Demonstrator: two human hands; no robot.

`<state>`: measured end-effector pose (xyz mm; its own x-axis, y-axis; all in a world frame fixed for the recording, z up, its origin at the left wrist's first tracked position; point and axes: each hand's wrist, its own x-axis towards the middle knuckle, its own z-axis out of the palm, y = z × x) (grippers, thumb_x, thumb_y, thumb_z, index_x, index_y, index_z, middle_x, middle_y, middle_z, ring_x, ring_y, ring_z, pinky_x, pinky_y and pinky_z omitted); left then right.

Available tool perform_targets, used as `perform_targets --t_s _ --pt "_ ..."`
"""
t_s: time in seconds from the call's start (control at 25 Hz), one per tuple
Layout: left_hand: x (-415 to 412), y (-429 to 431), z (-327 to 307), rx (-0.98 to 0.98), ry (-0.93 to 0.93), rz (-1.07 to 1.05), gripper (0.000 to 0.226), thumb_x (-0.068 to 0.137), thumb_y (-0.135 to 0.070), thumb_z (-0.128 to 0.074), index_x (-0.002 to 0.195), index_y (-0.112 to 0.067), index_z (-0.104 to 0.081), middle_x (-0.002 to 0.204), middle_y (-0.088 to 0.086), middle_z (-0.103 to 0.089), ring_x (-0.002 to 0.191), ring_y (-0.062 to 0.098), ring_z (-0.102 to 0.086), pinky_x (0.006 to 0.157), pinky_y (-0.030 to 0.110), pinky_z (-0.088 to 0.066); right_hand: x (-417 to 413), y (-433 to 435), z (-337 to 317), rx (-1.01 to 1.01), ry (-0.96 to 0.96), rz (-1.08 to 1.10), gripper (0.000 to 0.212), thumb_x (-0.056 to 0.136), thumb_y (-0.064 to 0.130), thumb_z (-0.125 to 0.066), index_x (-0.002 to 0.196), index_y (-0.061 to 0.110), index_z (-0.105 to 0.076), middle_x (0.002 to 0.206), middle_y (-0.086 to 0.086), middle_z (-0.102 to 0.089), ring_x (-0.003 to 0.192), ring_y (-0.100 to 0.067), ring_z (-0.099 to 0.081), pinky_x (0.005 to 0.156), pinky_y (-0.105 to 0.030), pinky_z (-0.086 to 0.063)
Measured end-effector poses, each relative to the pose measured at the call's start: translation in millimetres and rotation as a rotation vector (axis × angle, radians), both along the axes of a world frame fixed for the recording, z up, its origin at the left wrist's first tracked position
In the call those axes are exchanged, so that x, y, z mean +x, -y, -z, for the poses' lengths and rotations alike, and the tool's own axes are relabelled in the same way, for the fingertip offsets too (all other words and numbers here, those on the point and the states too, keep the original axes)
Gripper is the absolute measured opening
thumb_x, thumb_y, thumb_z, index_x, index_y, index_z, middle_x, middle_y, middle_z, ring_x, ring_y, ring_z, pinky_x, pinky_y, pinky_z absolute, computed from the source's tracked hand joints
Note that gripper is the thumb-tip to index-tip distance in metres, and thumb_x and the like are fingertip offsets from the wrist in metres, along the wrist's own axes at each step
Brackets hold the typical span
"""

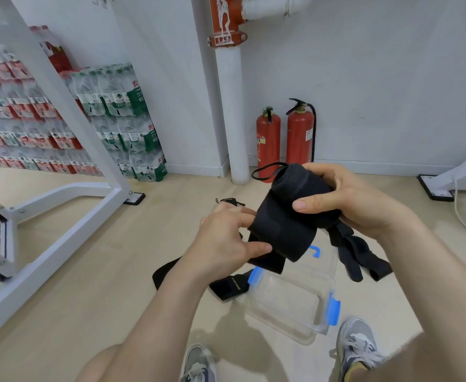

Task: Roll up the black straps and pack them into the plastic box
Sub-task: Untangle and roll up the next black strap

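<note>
Shoes: grey laced sneakers (355, 351), just beside a clear plastic box with blue clips (287, 304).
Box: on the floor (88, 271), nothing packed yet.
Hands: right hand (364, 205) grips the half-rolled black fabric strap (289, 216); left hand (226, 241) fingers (259, 248) pinch its tail.
Remaining: loose black straps (364, 257) lie unrolled.

Two hands: left hand (226, 244) and right hand (355, 199). One plastic box (289, 307), three blue clips (335, 311) visible on it. Black straps, at least three: one rolled strap (295, 216), one flat strap (227, 286), one strap heap (364, 255) (possibly more than a single strap, cannot tell). Two fire extinguishers: shorter extinguisher (268, 144), taller extinguisher (300, 136). Two grey shoes: left shoe (198, 365), right shoe (357, 346). Bottle packs (121, 106) too blurred to count.
</note>
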<state>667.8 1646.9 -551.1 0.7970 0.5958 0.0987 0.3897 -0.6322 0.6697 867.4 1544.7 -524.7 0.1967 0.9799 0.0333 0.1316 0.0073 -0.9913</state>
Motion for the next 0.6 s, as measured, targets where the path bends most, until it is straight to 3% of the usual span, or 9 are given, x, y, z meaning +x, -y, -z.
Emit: perform_targets --t_s 0.08,0.2,0.32,0.44,0.6 --pt "1 6 -2 0.024 -0.062 -0.017 0.006 0.086 -0.036 -0.073 0.083 -0.033 -0.069 0.089 -0.018 -0.059 0.099 0.002 -0.047 0.102 0.041 -0.039 -2 -4 6 -0.024 0.139 0.177 0.05 0.062 0.013 -0.088 0.107 0.012 -0.067 0.101 -0.015 -0.073 0.093 -0.032 -0.072 0.086 -0.048 -0.059" --pt "-1 31 -3 0.129 -0.098 0.045 0.026 0.089 -0.043 -0.066 0.074 -0.025 -0.054 0.08 -0.01 -0.054 0.089 0.002 -0.046 0.093 0.03 -0.033 0 -10 17 -0.035 0.403 0.462 0.043 0.067 0.017 -0.089 0.101 0.022 -0.063 0.097 0.001 -0.071 0.09 -0.02 -0.069 0.082 -0.041 -0.057" --pt "-2 44 1 0.172 -0.003 0.016 0.035 0.086 -0.04 -0.07 0.073 -0.03 -0.04 0.07 -0.009 -0.053 0.085 0.003 -0.047 0.09 0.027 -0.031 2 -11 20 -0.003 0.415 0.529 0.046 0.068 0.022 -0.088 0.104 0.025 -0.059 0.099 0.005 -0.067 0.091 -0.015 -0.066 0.082 -0.037 -0.056" --pt "2 37 4 -0.123 0.051 -0.146 0.047 0.075 -0.04 -0.08 0.087 -0.038 -0.034 0.075 -0.005 -0.065 0.072 0.01 -0.06 0.074 0.039 -0.05 -7 -14 21 0.033 0.485 0.482 0.048 0.069 0.025 -0.088 0.107 0.027 -0.058 0.1 0.009 -0.066 0.092 -0.01 -0.065 0.078 -0.03 -0.055" --pt "3 28 5 -0.513 0.135 -0.22 0.056 0.062 -0.03 -0.087 0.102 -0.037 -0.049 0.087 0.0 -0.078 0.082 0.023 -0.075 0.085 0.051 -0.058 -11 -16 23 0.101 0.591 0.544 0.049 0.071 0.027 -0.086 0.108 0.027 -0.054 0.1 0.011 -0.063 0.092 -0.011 -0.061 0.077 -0.029 -0.05"
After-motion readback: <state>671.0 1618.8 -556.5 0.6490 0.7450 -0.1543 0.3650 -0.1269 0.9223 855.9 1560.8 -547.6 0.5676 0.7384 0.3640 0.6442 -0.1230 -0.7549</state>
